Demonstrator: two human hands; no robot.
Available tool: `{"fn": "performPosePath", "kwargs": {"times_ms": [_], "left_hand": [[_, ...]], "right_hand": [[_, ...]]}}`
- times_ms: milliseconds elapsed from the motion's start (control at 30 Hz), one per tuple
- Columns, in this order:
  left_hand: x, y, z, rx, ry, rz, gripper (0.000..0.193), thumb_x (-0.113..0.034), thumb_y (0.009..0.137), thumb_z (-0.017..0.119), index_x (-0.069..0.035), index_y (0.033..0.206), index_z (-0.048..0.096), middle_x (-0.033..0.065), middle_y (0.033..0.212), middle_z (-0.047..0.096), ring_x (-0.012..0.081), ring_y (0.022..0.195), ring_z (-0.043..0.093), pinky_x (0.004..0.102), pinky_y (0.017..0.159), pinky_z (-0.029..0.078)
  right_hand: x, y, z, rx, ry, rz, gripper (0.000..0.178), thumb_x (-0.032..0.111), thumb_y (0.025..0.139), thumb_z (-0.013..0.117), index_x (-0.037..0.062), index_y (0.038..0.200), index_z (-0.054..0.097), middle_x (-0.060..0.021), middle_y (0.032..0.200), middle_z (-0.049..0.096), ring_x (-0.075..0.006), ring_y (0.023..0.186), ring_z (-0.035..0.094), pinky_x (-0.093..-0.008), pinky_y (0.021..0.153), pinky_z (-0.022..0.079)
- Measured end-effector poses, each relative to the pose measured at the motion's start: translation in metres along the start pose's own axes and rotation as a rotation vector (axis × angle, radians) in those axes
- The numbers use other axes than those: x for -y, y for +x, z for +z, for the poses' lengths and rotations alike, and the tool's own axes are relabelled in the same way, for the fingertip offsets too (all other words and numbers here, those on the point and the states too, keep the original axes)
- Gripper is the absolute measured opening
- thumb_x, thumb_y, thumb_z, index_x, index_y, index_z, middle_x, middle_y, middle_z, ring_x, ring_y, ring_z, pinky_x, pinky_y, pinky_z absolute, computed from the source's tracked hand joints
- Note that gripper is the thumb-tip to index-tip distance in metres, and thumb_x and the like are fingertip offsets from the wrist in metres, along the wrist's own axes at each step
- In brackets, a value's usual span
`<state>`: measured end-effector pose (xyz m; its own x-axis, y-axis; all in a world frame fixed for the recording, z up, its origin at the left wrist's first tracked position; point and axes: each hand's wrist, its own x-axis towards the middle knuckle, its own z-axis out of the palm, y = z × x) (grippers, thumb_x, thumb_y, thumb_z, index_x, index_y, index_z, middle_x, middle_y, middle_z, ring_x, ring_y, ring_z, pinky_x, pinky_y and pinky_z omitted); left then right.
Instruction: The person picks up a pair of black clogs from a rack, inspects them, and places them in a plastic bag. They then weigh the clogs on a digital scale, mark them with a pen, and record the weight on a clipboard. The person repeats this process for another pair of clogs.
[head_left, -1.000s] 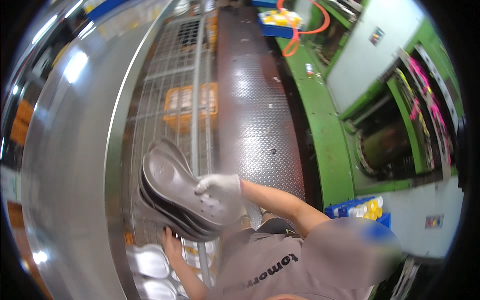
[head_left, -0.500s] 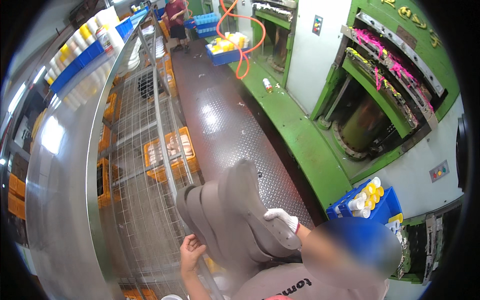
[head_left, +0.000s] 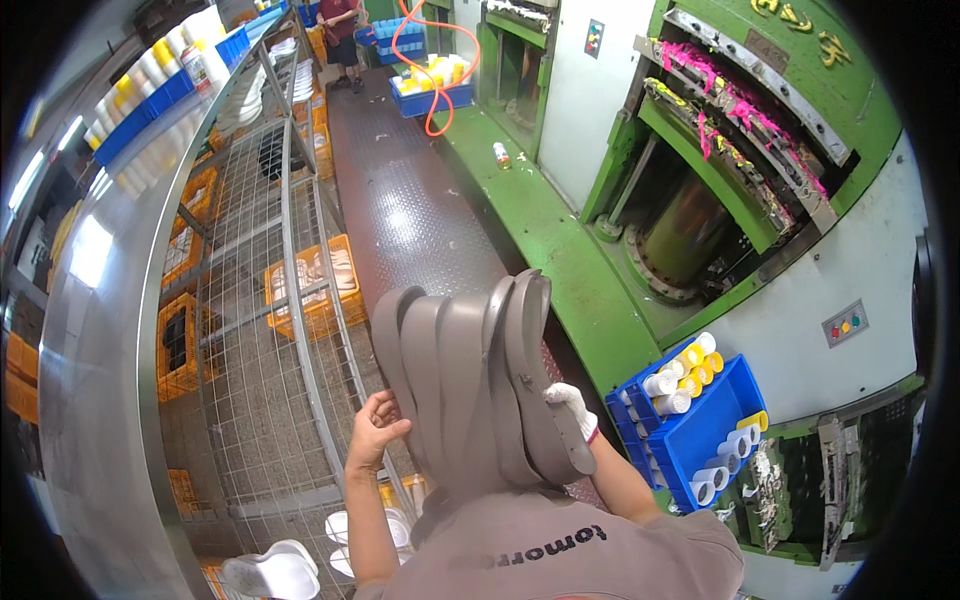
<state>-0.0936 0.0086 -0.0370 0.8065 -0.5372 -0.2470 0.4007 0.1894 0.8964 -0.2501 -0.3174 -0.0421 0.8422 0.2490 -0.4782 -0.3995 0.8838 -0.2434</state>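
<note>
A fanned stack of brownish-grey shoe soles [head_left: 450, 380] stands on edge in front of my chest, its lower end against my shirt. My right hand [head_left: 572, 408], in a white knitted glove, is closed around the outermost sole on the right side. On the left side, my bare left hand [head_left: 375, 432] presses against the stack with bent fingers, the thumb at the edge of the near sole; its fingertips are partly hidden. White shoe soles [head_left: 272, 572] lie below my left forearm.
A wire-mesh rack [head_left: 255, 330] with a metal top [head_left: 110, 330] runs along my left, orange crates [head_left: 335, 262] behind it. Green presses [head_left: 690, 230] and a blue crate of white and yellow tubes [head_left: 745, 395] stand right. An orange hose [head_left: 476, 60] hangs ahead; a person [head_left: 340, 35] stands far off.
The stack has swung from leaning left to more upright, its soles fanned more evenly. Both hands have risen slightly with it, and the view has shifted.
</note>
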Motion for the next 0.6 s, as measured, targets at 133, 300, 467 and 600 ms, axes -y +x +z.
{"fn": "performPosePath", "kwargs": {"times_ms": [133, 300, 467, 600], "left_hand": [[-0.002, -0.016, 0.014, -0.037, 0.051, 0.025, 0.065, -0.008, 0.068, 0.089, 0.001, 0.124, 0.056, 0.0076, 0.114, 0.065, 0.0174, 0.106, 0.062, 0.0305, 0.095, 0.048], [0.006, -0.040, 0.016, -0.122, 0.024, 0.072, 0.054, -0.005, 0.071, 0.086, -0.002, 0.117, 0.058, 0.0025, 0.103, 0.062, 0.0137, 0.095, 0.061, 0.0285, 0.081, 0.053], [0.023, -0.055, -0.011, -0.197, 0.079, -0.008, 0.055, 0.002, 0.076, 0.077, 0.000, 0.126, 0.053, 0.0044, 0.110, 0.057, 0.0150, 0.101, 0.057, 0.0280, 0.087, 0.048], [0.041, -0.068, -0.022, -0.103, 0.043, -0.017, 0.056, 0.001, 0.082, 0.073, 0.003, 0.132, 0.046, 0.0102, 0.121, 0.057, 0.0198, 0.111, 0.056, 0.0304, 0.096, 0.044]], "right_hand": [[0.001, -0.010, -0.011, 0.087, 0.015, 0.056, 0.067, 0.026, 0.081, 0.056, -0.0044, 0.141, 0.045, -0.0230, 0.133, 0.057, -0.0367, 0.118, 0.057, -0.0484, 0.106, 0.042], [0.001, -0.003, -0.021, 0.172, -0.068, 0.075, 0.055, 0.022, 0.084, 0.056, -0.0048, 0.132, 0.054, -0.0204, 0.120, 0.065, -0.0321, 0.109, 0.063, -0.0445, 0.101, 0.047], [-0.005, -0.005, -0.002, 0.038, -0.430, -0.029, 0.037, 0.027, 0.083, 0.063, 0.0021, 0.110, 0.068, -0.0102, 0.098, 0.071, -0.0221, 0.087, 0.067, -0.0379, 0.082, 0.054], [-0.012, -0.011, -0.007, 0.042, -0.232, -0.054, 0.020, 0.014, 0.082, 0.065, 0.0010, 0.097, 0.070, -0.0106, 0.087, 0.071, -0.0198, 0.073, 0.066, -0.0381, 0.074, 0.056]]}}
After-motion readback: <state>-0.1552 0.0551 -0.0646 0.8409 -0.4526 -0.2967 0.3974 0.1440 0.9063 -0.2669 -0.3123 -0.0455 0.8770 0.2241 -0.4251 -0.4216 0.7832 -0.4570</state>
